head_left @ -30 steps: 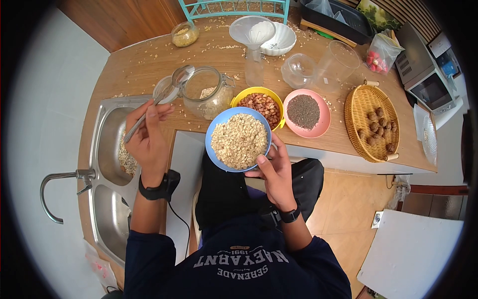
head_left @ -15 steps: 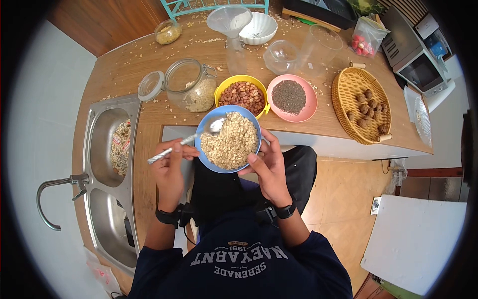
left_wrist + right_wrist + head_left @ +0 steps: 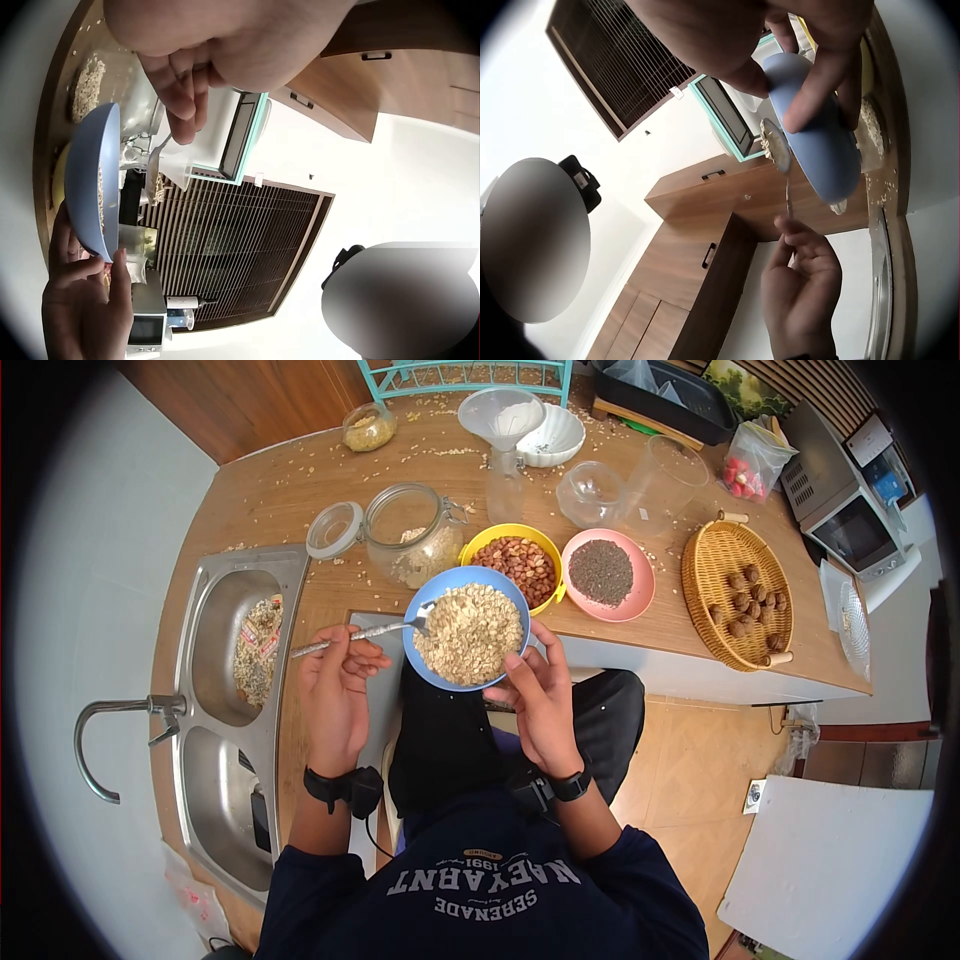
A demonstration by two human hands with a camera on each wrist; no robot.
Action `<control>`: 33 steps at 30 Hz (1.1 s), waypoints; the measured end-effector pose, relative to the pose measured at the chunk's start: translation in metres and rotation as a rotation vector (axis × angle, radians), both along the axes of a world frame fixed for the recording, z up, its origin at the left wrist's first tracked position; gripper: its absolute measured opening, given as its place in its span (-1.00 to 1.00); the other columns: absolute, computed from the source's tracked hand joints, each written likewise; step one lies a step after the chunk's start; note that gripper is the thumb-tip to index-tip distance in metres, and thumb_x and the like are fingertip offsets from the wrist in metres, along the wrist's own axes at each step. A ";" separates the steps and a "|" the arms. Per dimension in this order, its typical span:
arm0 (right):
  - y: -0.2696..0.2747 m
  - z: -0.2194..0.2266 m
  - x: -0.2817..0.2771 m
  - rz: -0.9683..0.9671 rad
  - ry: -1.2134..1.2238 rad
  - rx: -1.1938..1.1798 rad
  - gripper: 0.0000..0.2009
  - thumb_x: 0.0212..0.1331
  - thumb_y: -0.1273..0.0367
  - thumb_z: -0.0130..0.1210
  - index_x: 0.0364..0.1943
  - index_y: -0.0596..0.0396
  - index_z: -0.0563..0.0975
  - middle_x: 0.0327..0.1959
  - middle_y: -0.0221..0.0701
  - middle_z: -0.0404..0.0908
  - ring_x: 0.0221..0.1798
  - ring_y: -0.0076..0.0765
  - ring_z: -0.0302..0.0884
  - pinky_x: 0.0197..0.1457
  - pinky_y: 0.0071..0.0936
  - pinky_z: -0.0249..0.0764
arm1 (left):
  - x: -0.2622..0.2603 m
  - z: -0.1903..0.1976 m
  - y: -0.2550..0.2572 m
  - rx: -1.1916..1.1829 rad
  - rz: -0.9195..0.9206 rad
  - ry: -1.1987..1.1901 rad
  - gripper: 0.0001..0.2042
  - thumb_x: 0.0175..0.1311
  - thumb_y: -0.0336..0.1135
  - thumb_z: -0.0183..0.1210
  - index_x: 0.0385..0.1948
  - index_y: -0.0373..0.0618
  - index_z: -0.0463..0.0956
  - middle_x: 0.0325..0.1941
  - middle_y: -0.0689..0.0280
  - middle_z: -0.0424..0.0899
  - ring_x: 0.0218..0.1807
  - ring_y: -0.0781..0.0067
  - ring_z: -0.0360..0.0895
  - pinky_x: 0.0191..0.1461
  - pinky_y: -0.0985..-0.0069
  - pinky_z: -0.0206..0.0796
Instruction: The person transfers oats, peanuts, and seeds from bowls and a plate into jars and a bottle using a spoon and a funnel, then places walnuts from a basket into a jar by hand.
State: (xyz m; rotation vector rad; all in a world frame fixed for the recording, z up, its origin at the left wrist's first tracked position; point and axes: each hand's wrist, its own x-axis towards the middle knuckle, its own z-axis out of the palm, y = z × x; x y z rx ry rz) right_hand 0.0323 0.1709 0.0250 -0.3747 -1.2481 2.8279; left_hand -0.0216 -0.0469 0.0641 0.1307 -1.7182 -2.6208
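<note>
In the head view my left hand [image 3: 338, 705] pinches the patterned handle of a metal spoon [image 3: 360, 634]. Oat flakes lie in the spoon's bowl, which shows beside the blue bowl's rim in the left wrist view. My right hand [image 3: 538, 702] holds the blue bowl [image 3: 415, 660], thumb on the rim and fingers at its side and underneath. Rolled oats [image 3: 468, 635] fill much of that bowl. Just beyond it stand a glass jar [image 3: 405, 540] with oats inside, a yellow bowl [image 3: 470, 543] of peanuts and a pink plate [image 3: 640, 595] of small dark seeds.
A wicker basket [image 3: 700, 610] of walnuts stands to the right. The steel sink [image 3: 210, 585] is at the left. Behind the bowls stand a funnel [image 3: 500, 418] on a bottle, a white fluted bowl [image 3: 565, 435] and clear containers [image 3: 590, 495]. Flakes litter the counter.
The spoon came from above the jar side down to the blue bowl, went into the oats, and now sits at the bowl's left side with flakes on it. My right hand kept holding the bowl.
</note>
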 end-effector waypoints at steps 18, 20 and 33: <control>-0.007 0.005 -0.005 -0.079 0.001 0.021 -0.47 0.40 0.47 0.07 0.39 0.03 0.16 0.01 -0.34 0.53 0.03 -0.47 0.60 -0.11 -0.51 0.73 | -0.002 -0.017 0.002 -0.128 0.045 0.019 -0.79 0.54 -0.28 0.01 -0.12 -0.26 0.46 -0.39 0.15 0.71 -0.39 0.35 0.68 -0.27 0.57 0.40; -0.007 0.005 -0.003 -0.087 -0.005 0.032 -0.46 0.39 0.47 0.07 0.40 0.03 0.16 0.01 -0.35 0.53 0.03 -0.47 0.60 -0.10 -0.51 0.73 | -0.001 -0.020 0.004 -0.149 0.019 -0.029 -0.79 0.54 -0.27 0.01 -0.11 -0.27 0.45 -0.39 0.15 0.71 -0.40 0.35 0.68 -0.27 0.57 0.39; -0.002 0.001 -0.008 -0.112 0.003 0.008 -0.48 0.40 0.48 0.06 0.38 0.05 0.16 0.00 -0.33 0.52 0.04 -0.46 0.60 -0.09 -0.50 0.73 | -0.072 0.039 -0.008 -0.107 0.136 0.115 -0.81 0.50 -0.29 0.05 -0.12 -0.25 0.49 -0.35 0.19 0.70 -0.35 0.41 0.65 -0.19 0.58 0.41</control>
